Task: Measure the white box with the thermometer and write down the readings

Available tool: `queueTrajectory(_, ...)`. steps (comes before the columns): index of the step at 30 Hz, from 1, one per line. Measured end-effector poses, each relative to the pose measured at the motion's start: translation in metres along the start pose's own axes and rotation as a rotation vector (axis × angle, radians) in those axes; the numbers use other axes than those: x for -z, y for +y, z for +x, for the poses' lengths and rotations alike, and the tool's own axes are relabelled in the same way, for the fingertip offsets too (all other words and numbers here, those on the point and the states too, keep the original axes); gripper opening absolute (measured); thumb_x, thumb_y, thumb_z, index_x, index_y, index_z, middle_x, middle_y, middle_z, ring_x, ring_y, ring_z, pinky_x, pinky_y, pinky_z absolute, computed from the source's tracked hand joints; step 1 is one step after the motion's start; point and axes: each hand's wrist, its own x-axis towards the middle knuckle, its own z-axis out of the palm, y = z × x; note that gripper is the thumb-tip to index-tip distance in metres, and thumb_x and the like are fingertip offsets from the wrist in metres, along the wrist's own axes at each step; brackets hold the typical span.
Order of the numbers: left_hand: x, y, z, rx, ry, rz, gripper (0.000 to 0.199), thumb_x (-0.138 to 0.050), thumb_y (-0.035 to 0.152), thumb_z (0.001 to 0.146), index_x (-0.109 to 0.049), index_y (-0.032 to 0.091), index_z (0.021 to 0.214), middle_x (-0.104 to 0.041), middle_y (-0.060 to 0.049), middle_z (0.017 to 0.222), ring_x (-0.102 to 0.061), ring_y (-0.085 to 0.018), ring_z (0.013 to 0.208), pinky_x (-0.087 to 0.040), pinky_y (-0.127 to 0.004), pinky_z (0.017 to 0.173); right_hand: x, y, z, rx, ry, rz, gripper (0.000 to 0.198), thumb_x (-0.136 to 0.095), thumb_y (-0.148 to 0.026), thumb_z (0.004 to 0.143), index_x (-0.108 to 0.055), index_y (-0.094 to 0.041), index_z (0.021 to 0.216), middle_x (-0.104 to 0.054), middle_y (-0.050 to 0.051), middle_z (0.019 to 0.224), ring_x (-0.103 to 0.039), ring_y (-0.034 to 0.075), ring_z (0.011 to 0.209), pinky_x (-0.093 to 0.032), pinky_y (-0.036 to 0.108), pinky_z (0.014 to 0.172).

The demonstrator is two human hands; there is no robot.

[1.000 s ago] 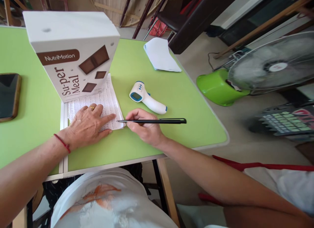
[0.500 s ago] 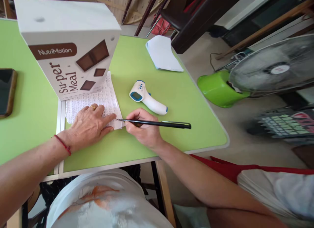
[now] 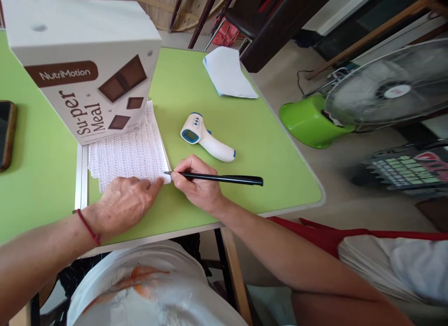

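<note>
Black pen: you've got this black pen in your right hand, thumb and fingers closed around it just behind the tip, so a narrow hold, nothing loose about it.
Pen's long axis: pretty much left to right across the green table, tip at the left end, tail sticking out well right of your fist and a touch nearer you.
Writing-covered sheets: the stack is left of that grip, and its near right corner sits right at the pen tip. That's the relation to watch, imo. Can't tell if the tip is actually touching paper.
Nearer hand: kinda both, tbh. Your left hand lies along the near edge of the sheets, its index fingertip just beside the pen tip at that same corner. Can't tell if it's pinching the paper or just resting there.
NutriMotion box: the box stands upright at the far left of the sheets, hiding part of them from you.
Infrared thermometer: the white-and-blue thermometer lies on the far side of your right hand, near it but apart.
</note>
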Motion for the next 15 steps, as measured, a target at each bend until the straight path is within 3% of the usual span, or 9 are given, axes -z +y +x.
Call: queueTrajectory(15, 0.0072, 0.0017, 0.0038, 0.024, -0.099, -0.033, 0.043, -0.047, 0.0, 0.088, -0.048, 0.015, 0.128, -0.068, -0.005, 0.084, -0.067, -0.022, 0.071, -0.039, -0.027, 0.049, -0.0006, 0.0027, -0.0005, 0.084, -0.038, -0.031, 0.015, -0.057, -0.019, 0.08, -0.046, -0.022, 0.07, -0.052, -0.006, 0.058, -0.042, 0.008, 0.048, -0.035, 0.022, 0.047)
